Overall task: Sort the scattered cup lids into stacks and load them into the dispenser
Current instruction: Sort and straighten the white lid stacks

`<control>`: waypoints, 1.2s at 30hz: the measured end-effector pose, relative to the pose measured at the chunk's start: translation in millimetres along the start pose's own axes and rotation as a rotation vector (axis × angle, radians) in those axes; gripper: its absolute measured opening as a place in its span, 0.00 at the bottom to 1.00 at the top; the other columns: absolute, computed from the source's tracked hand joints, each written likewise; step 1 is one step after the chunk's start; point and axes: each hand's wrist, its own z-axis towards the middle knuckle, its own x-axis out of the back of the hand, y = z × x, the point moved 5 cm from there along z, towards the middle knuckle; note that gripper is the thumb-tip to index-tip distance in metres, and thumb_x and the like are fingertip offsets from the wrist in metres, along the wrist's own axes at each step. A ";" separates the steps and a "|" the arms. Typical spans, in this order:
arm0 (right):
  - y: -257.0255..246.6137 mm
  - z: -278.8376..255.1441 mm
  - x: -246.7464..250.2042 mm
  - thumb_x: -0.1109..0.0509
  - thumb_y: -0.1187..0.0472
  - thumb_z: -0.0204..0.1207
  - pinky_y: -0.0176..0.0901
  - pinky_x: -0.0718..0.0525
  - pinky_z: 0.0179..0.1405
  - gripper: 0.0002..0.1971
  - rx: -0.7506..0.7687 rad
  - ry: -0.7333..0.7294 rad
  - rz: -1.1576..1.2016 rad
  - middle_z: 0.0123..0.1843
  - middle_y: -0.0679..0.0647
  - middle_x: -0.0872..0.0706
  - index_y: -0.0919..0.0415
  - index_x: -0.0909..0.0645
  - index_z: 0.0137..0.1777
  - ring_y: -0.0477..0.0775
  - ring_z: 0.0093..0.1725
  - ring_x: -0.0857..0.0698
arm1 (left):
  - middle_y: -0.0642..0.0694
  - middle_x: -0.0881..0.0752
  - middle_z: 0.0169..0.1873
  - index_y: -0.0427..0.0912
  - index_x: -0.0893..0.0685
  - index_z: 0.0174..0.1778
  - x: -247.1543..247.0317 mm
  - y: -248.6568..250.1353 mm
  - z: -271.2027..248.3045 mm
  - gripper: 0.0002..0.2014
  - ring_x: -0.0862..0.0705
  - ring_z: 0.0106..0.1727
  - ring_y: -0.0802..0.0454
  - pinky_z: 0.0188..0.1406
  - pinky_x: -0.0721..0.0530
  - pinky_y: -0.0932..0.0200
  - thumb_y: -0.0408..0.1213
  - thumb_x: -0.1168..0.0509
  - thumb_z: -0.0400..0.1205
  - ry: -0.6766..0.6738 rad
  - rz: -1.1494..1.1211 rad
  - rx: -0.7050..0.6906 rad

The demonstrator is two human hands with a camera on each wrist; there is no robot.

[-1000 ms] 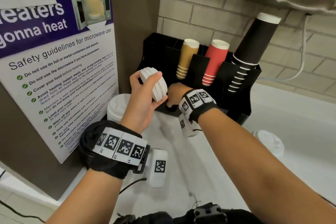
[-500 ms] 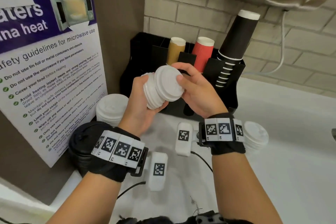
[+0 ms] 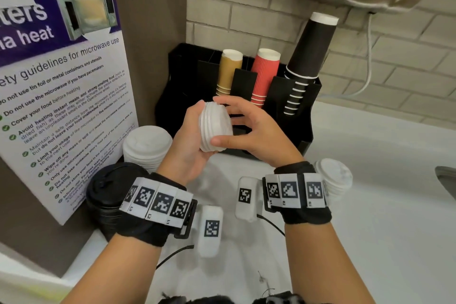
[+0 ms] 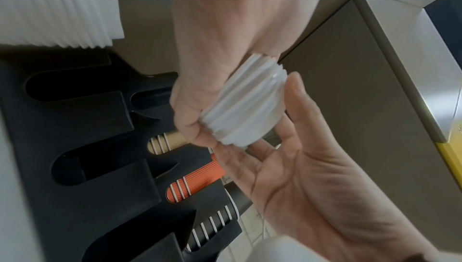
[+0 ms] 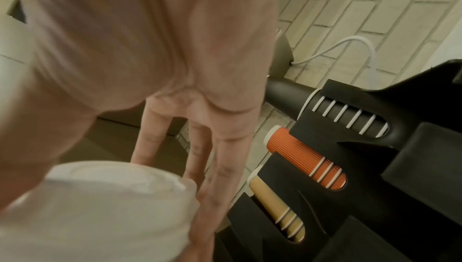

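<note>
Left hand (image 3: pixel 188 147) grips a sideways white cup-lid stack (image 3: pixel 214 128); right hand (image 3: pixel 257 136), fingers straight and spread, touches its face from 3 o'clock.

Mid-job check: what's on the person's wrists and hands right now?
The left hand and right hand are bare: no gloves, no sleeves. Each wrist wears a black fabric band wrapped with white tiles printed with black square codes. A white pod bearing one such code hangs off each band, with a thin black cable trailing from it.
</note>
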 end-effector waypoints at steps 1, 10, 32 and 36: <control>-0.1 -0.3 -0.5 0.18 0.61 0.66 0.48 0.18 0.65 0.34 0.007 0.010 0.000 0.66 0.47 0.19 0.52 0.25 0.72 0.46 0.64 0.18 | 0.35 0.17 0.63 0.44 0.22 0.70 -0.3 -0.5 -0.4 0.23 0.16 0.61 0.43 0.53 0.16 0.49 0.54 0.48 0.87 0.006 -0.005 -0.001; 9.2 0.8 -3.9 0.19 0.65 0.67 0.51 0.14 0.58 0.33 0.003 0.046 0.079 0.65 0.49 0.17 0.50 0.25 0.72 0.48 0.63 0.17 | 0.35 0.17 0.60 0.43 0.23 0.70 -1.5 -0.1 -2.1 0.22 0.16 0.59 0.43 0.53 0.16 0.47 0.52 0.47 0.88 0.075 -0.002 -0.021; -6.5 16.0 -11.0 0.16 0.60 0.63 0.43 0.14 0.51 0.23 0.241 0.135 -0.371 0.52 0.53 0.13 0.62 0.14 0.58 0.46 0.53 0.16 | 0.30 0.21 0.67 0.42 0.33 0.77 14.5 4.8 19.5 0.27 0.19 0.67 0.34 0.61 0.18 0.40 0.54 0.45 0.87 0.112 -0.085 0.053; -6.8 28.6 -6.3 0.14 0.57 0.59 0.43 0.17 0.63 0.38 0.137 -0.020 -0.280 0.67 0.46 0.22 0.54 0.25 0.70 0.43 0.67 0.23 | 0.35 0.18 0.56 0.38 0.25 0.72 10.7 7.8 20.6 0.25 0.18 0.58 0.41 0.53 0.18 0.45 0.52 0.47 0.87 0.024 -0.057 0.030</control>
